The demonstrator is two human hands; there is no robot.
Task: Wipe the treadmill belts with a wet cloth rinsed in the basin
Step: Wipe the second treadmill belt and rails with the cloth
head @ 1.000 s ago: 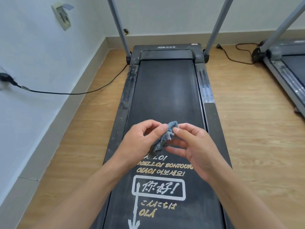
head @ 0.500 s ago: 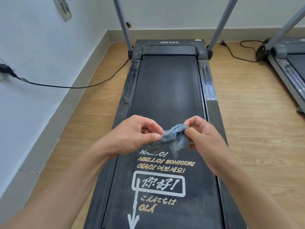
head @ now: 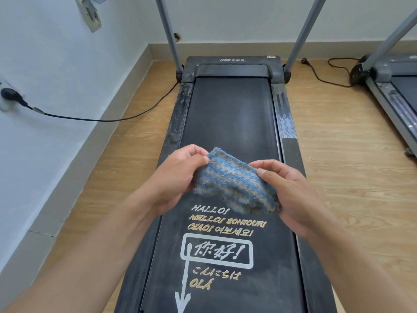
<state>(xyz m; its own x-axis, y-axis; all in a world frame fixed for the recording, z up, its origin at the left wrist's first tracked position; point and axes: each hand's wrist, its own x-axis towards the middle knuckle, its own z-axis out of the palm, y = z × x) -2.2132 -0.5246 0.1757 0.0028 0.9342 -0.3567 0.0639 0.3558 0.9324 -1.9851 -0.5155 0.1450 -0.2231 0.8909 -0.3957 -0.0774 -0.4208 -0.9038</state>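
A blue and grey striped cloth (head: 234,186) is spread flat between my two hands, held in the air above the black treadmill belt (head: 230,114). My left hand (head: 178,177) pinches the cloth's far left corner with thumb and fingers. My right hand (head: 291,193) grips its right edge, thumb on top. The belt carries white and yellow greeting words and an arrow near me. No basin is in view.
A second treadmill (head: 397,96) stands at the right. Grey uprights (head: 168,35) rise from the near treadmill's front. A black power cable (head: 90,119) runs from a wall plug (head: 11,96) across the wooden floor (head: 352,154). A white wall is at the left.
The cloth was bunched between my fingertips; my hands have moved apart and opened it out into a flat rectangle.
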